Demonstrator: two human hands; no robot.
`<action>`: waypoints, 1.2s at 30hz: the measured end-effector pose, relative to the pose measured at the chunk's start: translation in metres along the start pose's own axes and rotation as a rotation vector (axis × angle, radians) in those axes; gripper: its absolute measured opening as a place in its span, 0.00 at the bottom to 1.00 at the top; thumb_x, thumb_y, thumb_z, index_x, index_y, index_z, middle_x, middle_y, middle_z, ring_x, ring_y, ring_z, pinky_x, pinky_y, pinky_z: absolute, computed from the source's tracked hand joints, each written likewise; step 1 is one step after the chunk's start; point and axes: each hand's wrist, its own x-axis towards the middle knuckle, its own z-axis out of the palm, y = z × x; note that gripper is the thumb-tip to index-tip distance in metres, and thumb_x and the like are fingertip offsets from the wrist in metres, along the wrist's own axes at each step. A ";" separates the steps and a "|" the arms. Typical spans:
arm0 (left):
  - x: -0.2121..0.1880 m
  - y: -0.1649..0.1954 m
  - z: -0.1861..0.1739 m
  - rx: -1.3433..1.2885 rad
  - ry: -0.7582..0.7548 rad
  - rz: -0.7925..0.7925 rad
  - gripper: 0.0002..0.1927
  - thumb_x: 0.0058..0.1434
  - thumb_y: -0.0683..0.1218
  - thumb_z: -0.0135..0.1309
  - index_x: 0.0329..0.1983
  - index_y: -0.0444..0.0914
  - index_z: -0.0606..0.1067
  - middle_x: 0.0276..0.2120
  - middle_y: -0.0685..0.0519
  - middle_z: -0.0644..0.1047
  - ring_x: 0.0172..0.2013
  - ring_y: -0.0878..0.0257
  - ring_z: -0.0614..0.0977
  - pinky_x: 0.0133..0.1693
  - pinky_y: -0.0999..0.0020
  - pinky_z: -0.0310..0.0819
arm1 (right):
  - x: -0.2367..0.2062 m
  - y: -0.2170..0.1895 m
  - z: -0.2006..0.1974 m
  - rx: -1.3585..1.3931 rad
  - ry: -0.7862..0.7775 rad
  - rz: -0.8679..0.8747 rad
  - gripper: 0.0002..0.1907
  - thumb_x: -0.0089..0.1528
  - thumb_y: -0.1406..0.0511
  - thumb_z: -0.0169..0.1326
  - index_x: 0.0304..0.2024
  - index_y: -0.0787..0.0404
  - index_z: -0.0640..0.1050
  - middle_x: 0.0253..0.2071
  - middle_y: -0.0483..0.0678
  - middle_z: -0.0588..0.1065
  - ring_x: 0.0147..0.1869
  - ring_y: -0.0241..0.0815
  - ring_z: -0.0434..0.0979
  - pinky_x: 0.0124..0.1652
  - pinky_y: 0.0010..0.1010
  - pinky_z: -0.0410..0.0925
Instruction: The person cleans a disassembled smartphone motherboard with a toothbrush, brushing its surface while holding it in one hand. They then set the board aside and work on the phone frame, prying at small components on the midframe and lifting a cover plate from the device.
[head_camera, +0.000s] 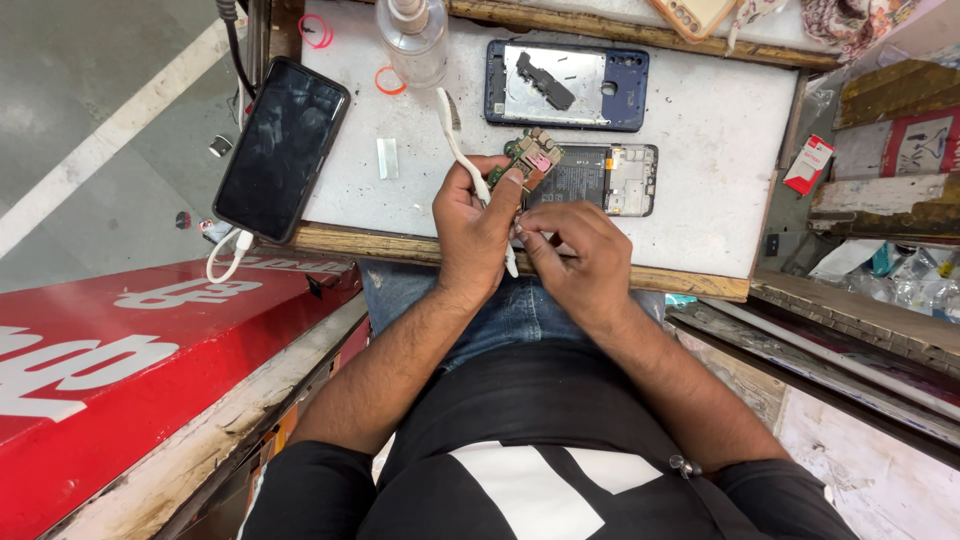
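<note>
Circuit board (533, 158) pinched in left hand (478, 225), right hand (575, 255) beside

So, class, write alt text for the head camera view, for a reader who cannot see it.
Seen from above, a seated person's left hand holds a small green circuit board and a white tool, while the right hand pinches at the board's lower edge. On the white worktable lie an opened phone, a blue phone frame, a black phone and a clear bottle.

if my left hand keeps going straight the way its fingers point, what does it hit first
Probably the opened phone body lying on the white work board. The left hand, holding a small green circuit board and a white tool, points up and slightly right toward it; depth is hard to judge.
</note>
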 end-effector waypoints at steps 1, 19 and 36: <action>0.000 0.000 0.000 -0.017 0.003 -0.032 0.09 0.71 0.38 0.56 0.50 0.30 0.72 0.34 0.52 0.76 0.26 0.72 0.73 0.27 0.74 0.71 | 0.002 0.001 -0.001 0.068 0.003 0.164 0.07 0.63 0.71 0.63 0.44 0.60 0.82 0.43 0.47 0.82 0.46 0.38 0.82 0.43 0.28 0.76; 0.000 0.025 0.006 0.107 -0.045 -0.167 0.16 0.66 0.39 0.54 0.55 0.31 0.69 0.43 0.45 0.78 0.33 0.71 0.84 0.20 0.77 0.72 | 0.001 0.029 -0.019 0.690 -0.022 0.477 0.09 0.70 0.72 0.60 0.52 0.67 0.76 0.42 0.48 0.79 0.42 0.30 0.78 0.41 0.21 0.75; 0.013 0.074 -0.021 1.340 -0.129 0.442 0.26 0.66 0.44 0.60 0.64 0.28 0.71 0.56 0.37 0.75 0.53 0.46 0.81 0.51 0.57 0.79 | -0.009 0.036 -0.045 0.510 -0.003 0.566 0.15 0.67 0.74 0.61 0.57 0.69 0.79 0.38 0.49 0.77 0.37 0.28 0.72 0.36 0.16 0.67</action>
